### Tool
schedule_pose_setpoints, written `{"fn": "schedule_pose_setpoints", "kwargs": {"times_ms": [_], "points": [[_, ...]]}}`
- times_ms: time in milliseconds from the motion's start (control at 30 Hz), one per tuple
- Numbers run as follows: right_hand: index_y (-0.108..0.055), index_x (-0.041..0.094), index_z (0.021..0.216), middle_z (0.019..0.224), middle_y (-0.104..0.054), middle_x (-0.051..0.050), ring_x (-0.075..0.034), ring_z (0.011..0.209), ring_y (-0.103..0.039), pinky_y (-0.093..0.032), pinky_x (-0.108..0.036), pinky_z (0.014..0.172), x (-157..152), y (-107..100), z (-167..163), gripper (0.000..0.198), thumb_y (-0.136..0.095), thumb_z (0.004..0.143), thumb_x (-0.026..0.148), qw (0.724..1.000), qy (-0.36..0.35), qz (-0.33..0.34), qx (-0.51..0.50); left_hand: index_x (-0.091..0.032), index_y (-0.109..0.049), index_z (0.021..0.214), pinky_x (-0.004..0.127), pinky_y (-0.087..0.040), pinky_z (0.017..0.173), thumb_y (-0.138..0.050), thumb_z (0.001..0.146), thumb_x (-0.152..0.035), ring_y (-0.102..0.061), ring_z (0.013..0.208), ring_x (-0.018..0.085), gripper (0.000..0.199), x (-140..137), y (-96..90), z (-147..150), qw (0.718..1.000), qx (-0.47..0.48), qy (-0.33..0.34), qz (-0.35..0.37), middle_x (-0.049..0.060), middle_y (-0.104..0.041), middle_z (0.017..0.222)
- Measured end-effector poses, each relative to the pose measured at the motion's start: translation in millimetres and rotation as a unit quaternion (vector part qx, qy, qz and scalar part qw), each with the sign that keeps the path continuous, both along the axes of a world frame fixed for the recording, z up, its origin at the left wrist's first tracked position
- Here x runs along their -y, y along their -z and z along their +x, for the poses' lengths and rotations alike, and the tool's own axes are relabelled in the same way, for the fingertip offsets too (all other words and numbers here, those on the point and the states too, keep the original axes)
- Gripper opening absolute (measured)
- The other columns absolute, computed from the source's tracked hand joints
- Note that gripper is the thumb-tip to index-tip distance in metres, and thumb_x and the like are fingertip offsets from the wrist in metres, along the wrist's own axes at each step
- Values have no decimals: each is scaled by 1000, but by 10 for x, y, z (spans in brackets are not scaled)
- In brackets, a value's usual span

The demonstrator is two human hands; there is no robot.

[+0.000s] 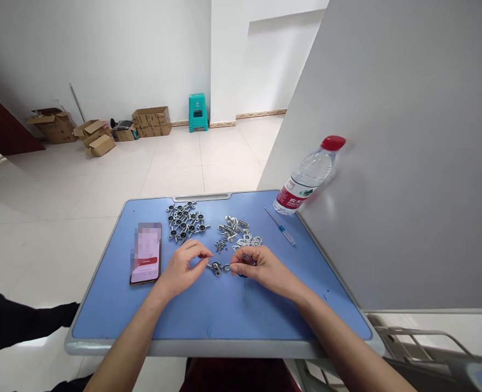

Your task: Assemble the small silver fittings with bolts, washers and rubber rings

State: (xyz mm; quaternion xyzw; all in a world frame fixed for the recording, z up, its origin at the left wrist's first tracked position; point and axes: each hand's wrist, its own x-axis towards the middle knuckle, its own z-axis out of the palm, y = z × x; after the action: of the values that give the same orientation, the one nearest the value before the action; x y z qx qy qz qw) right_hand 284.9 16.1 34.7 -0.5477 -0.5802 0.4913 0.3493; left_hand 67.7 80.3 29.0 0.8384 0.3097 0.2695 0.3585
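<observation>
Works over smooth blue surface (114,316), facing white wall (142,43); pinches shiny metal link (226,267) in right grip (265,269); cannot tell state of left grip (183,267).

Silver metal fitting (217,267) | dark round centre | apparently on blue desktop (224,318)

Bright, soft light, pixelated phone screen (147,249), wide-angle stretch toward edges

The metal fitting (217,267) looks glossy — the desktop (224,313) smooth.
</observation>
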Motion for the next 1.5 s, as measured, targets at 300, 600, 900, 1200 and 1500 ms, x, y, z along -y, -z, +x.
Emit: {"fn": "schedule_pose_setpoints", "kwargs": {"times_ms": [300,600,900,1200,1500], "points": [[-63,18,74,65,-57,1,-12,57,-41,-33,-25,54,38,-47,70,25,-61,79,42,998,52,13,41,-23,-64,103,31,-47,85,-63,81,-11,-58,98,19,24,50,-27,32,997,-68,26,-22,2,-64,102],[-66,17,86,63,-49,3,-10,56,-37,-31,-24,53,45,9,8,20,-52,80,30,999,23,14,21,-20,-64,92,31,-46,81,-64,85,-14,-57,92,20,10,37,48,75,994,-105,39,5,2,-64,93],[-64,19,84,59,-49,5,-11,56,-42,-31,-23,55,53,6,-107,14,-56,87,30,984,-27,43,171,-19,-64,88,30,-45,77,-63,85,-14,-56,88,19,6,17,93,86,995,-98,31,7,2,-63,88],[-61,18,87,63,-59,2,-14,59,-52,-34,-24,58,56,37,-212,2,-60,85,19,969,-58,38,239,-18,-64,86,31,-46,78,-62,84,-10,-57,91,20,9,27,79,92,995,-98,29,5,3,-64,89],[-61,19,83,63,-60,2,-13,59,-53,-35,-23,57,48,56,-238,2,-61,85,20,969,-49,41,239,-18,-63,87,32,-46,78,-62,84,-10,-57,91,21,9,26,72,91,994,-107,27,6,3,-63,90]]}}
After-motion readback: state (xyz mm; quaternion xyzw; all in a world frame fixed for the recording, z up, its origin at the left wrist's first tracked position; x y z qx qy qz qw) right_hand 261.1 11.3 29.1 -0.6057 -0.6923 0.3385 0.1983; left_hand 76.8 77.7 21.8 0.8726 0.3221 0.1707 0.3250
